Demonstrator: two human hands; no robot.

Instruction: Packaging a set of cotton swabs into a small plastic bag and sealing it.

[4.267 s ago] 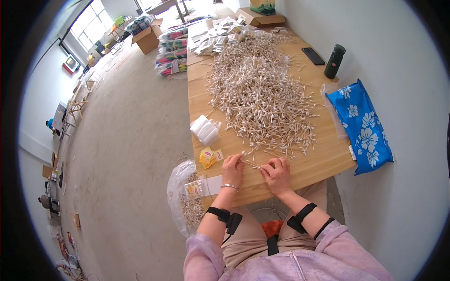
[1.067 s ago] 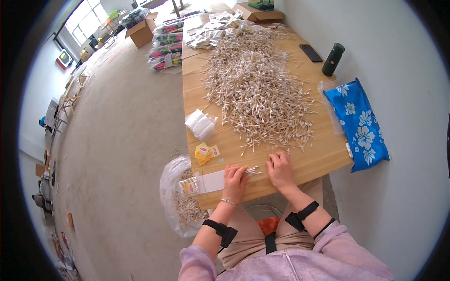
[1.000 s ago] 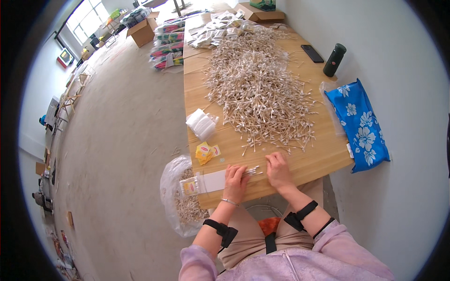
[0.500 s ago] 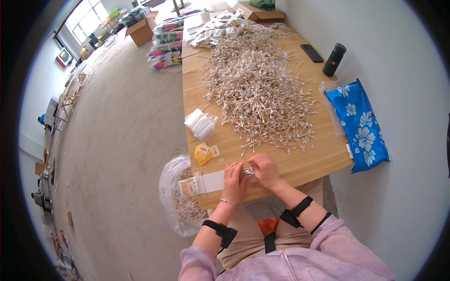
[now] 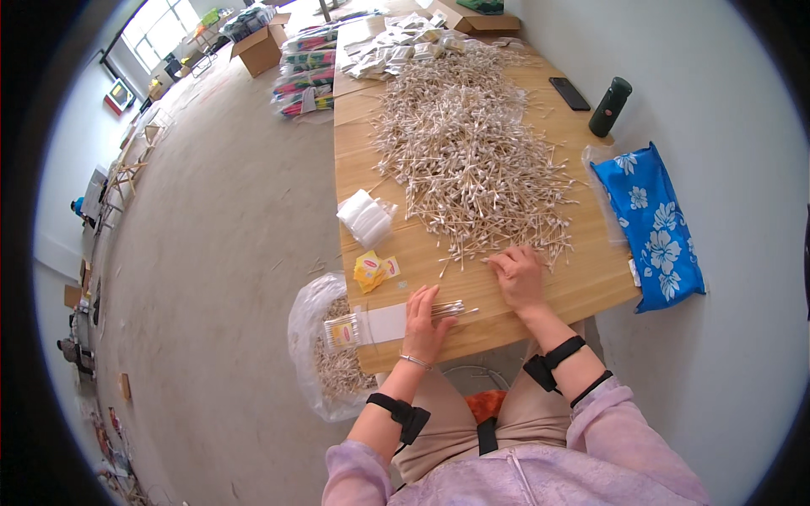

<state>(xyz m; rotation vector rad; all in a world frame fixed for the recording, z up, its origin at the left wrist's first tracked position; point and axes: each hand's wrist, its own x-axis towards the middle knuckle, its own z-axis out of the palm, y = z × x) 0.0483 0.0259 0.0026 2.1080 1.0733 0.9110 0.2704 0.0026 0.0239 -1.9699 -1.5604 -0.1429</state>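
Curving palm-down — left hand [image 5: 423,325] over a few swabs [image 5: 453,309], right hand [image 5: 521,280] at the swab pile [image 5: 468,160], both grips unclear

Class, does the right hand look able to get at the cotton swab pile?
Likely yes: the right hand is at the near edge of the cotton swab pile, nothing visibly blocking it.

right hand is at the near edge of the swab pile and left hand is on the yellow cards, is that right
Not quite: the left hand is at a small bunch of swabs, with the yellow cards apart from it, as the head view shows. The right hand is at the near edge of the swab pile.
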